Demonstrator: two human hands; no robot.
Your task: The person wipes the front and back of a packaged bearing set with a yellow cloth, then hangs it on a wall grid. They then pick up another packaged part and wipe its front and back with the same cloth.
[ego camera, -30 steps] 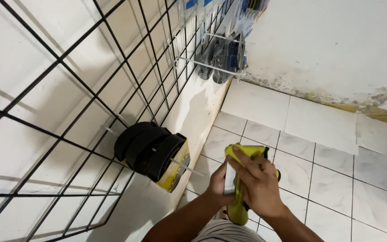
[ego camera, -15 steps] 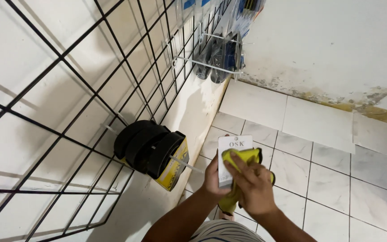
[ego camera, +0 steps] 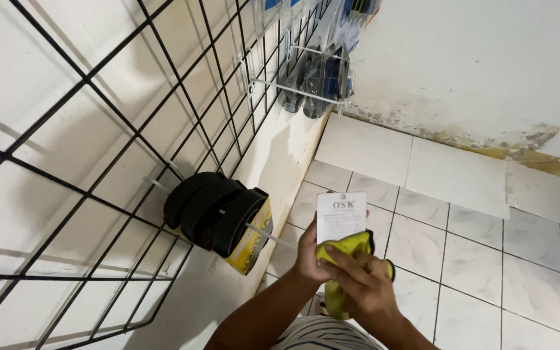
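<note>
The white card (ego camera: 341,216) has risen clear above the yellow cloth (ego camera: 345,254) since a second ago; left hand (ego camera: 310,251) closed round the card's lower edge; right hand (ego camera: 365,285) presses the cloth against it, over the tiled floor (ego camera: 461,259)

Bright, even indoor light; the wire grid (ego camera: 131,129) casts soft shadows toward 8 o'clock on the wall (ego camera: 40,78). Sharp focus, slight edge stretching.

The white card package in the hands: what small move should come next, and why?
Probably keep rubbing the yellow cloth over the lower part of the white card package. The right hand presses the cloth against it while the left hand grips it from behind, and only the upper part shows uncovered.
</note>
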